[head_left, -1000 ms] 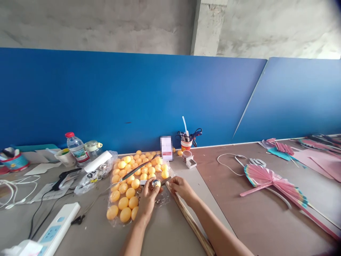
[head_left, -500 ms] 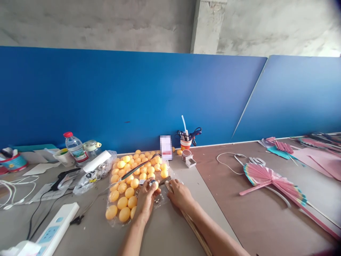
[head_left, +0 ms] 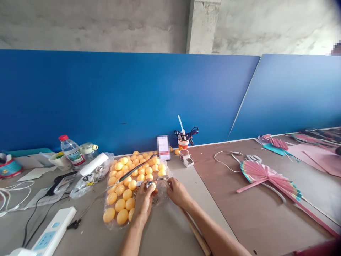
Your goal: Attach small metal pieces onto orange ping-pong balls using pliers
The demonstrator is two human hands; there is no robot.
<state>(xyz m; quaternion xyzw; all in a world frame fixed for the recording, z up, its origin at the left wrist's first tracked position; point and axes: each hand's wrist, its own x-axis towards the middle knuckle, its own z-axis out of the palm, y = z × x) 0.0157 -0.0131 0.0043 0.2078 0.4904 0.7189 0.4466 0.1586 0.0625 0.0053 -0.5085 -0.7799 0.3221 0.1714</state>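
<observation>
My left hand (head_left: 144,202) is closed around an orange ping-pong ball (head_left: 152,186) with a shiny silver piece on its upper side. The silver piece is too small to make out. Just to the right, my right hand (head_left: 176,192) grips what looks like a hammer (head_left: 195,233) near its metal head. Its long wooden handle slants back under my forearm. The metal end points toward the ball but appears apart from it. Under and behind my left hand lies a clear plastic bag of orange ping-pong balls (head_left: 122,203), with a dark strap (head_left: 135,168) across it.
To the left are a power strip (head_left: 54,233), a water bottle (head_left: 70,151), cables and a crumpled plastic bag (head_left: 85,183). Behind stand a paper cup of tools (head_left: 183,144) and a small open box (head_left: 188,162). A pink paper fan (head_left: 266,175) lies to the right.
The metal end of the hammer has lifted slightly and tilted beside the ball. My left hand keeps hold of the ball. The whole view has shifted slightly.
</observation>
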